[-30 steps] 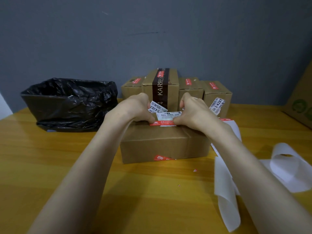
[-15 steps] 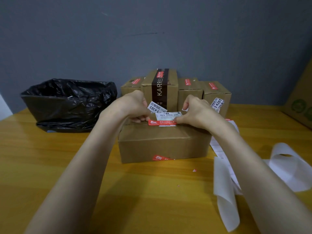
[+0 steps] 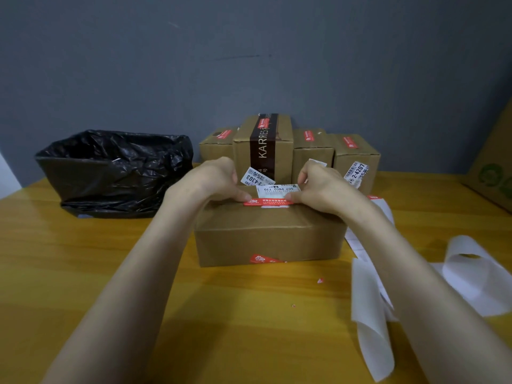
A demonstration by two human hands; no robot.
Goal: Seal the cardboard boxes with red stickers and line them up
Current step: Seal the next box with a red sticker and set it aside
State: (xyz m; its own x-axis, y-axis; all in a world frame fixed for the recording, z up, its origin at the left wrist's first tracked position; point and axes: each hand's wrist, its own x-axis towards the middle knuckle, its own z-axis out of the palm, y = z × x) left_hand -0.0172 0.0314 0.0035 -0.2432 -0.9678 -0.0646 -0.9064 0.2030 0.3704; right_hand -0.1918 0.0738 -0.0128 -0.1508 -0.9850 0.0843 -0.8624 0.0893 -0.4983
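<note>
Red sticker (image 3: 268,202) lay flat along the far top edge of the nearest cardboard box (image 3: 270,235), just in front of a white printed label (image 3: 278,189) on that same top. The left hand (image 3: 213,180) pinched the sticker's left end and the right hand (image 3: 322,187) its right end, thumbs on top and the other fingers curled beyond the edge. A second red sticker (image 3: 263,259) showed at the box's lower front edge. The box stood at the middle of the wooden tabletop (image 3: 83,259). Directly behind it, against the grey wall, stood a row of boxes (image 3: 313,151), each with a red sticker on top. A black bag-lined bin (image 3: 116,173) sat to the left; white backing strips (image 3: 371,314) lay to the right.
</note>
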